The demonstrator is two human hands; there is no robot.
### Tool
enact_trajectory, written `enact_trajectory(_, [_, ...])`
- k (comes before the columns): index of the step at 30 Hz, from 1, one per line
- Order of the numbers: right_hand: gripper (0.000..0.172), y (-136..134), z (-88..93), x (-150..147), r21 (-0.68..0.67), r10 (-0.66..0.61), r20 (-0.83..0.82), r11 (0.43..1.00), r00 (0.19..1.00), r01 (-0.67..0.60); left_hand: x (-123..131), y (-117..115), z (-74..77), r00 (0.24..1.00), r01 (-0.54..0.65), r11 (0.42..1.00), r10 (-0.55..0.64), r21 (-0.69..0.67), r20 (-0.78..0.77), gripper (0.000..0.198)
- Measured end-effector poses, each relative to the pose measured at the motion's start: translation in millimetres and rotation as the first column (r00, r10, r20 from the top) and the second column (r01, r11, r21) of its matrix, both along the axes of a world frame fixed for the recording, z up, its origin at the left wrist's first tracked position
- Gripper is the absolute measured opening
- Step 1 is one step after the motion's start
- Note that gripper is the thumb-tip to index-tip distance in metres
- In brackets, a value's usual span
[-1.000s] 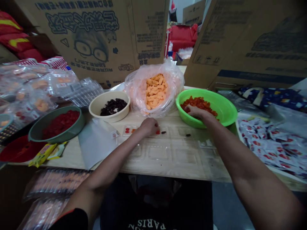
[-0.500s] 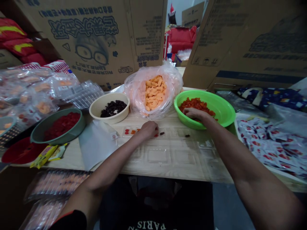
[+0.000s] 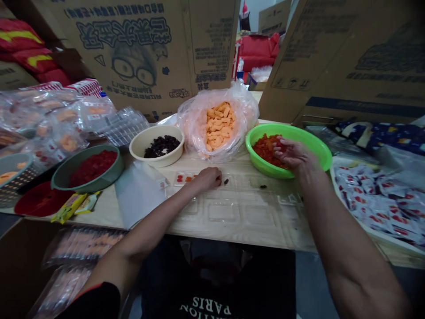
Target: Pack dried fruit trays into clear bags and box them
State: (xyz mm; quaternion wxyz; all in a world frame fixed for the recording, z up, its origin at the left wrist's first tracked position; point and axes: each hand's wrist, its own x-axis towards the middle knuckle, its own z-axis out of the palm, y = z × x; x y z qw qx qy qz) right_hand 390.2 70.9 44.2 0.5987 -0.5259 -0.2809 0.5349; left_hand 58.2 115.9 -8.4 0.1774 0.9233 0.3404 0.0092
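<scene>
My left hand (image 3: 210,178), its fingers curled closed, rests over a clear plastic tray (image 3: 229,182) at the middle of the table. Small red and orange pieces lie in the tray's left compartments, and a dark piece (image 3: 226,181) sits just right of the fingers. Whatever those fingers hold is hidden. Over a bright green bowl (image 3: 320,153) of orange-red chopped pieces (image 3: 265,148), my right hand (image 3: 292,153) is turned with its palm partly up and its fingers bent in. I cannot make out what it holds. Another dark piece (image 3: 263,186) lies farther right.
Behind the tray stand a cream bowl (image 3: 134,148) of dark pieces and a plastic bag (image 3: 192,115) of orange biscuit-like pieces. A grey-green bowl (image 3: 59,175) of red pieces is at left. White packets (image 3: 378,199) fill a tray at right. Cardboard boxes (image 3: 212,44) wall the back.
My right hand has risen from the pieces in the green bowl and turned its palm upward. My left hand stays by the tray. The whole view has shifted slightly.
</scene>
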Motion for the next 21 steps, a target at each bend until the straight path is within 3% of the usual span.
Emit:
enact_trajectory(2, [0.018,-13,4.9,-26,0.066,0.021,-0.031,0.998,0.999,-0.019,-1,1,0.4,1.0,-0.028,1.0,0.028,-0.005,-0.007,0.024])
enact_trajectory(5, [0.025,-32,3.4,-71,0.079,0.156,0.012,0.985,0.988,-0.156,-2,3,1.0,0.999,-0.048,0.999,0.047,-0.01,-0.013,0.035])
enact_trajectory(9, [0.028,-44,-20.7,-116,-0.029,0.244,0.119,0.97,0.962,-0.242,-5,1,2.3,1.0,-0.02,1.0,0.02,0.001,0.002,0.047])
enact_trajectory(12, [0.023,-44,-41.2,-131,-0.086,0.255,0.255,0.967,0.933,-0.24,-9,0,5.6,0.998,-0.034,0.999,0.033,0.01,0.05,0.053])
enact_trajectory(16, [0.019,-39,-54.8,-140,-0.125,0.292,0.29,0.956,0.911,-0.267,-12,8,9.8,0.995,-0.069,0.996,0.064,0.057,0.077,0.031])
enact_trajectory(21, [0.02,-35,-59.5,-153,-0.145,0.331,0.252,0.942,0.909,-0.302,-3,14,4.3,0.99,0.134,0.986,-0.128,0.102,-0.065,0.026])
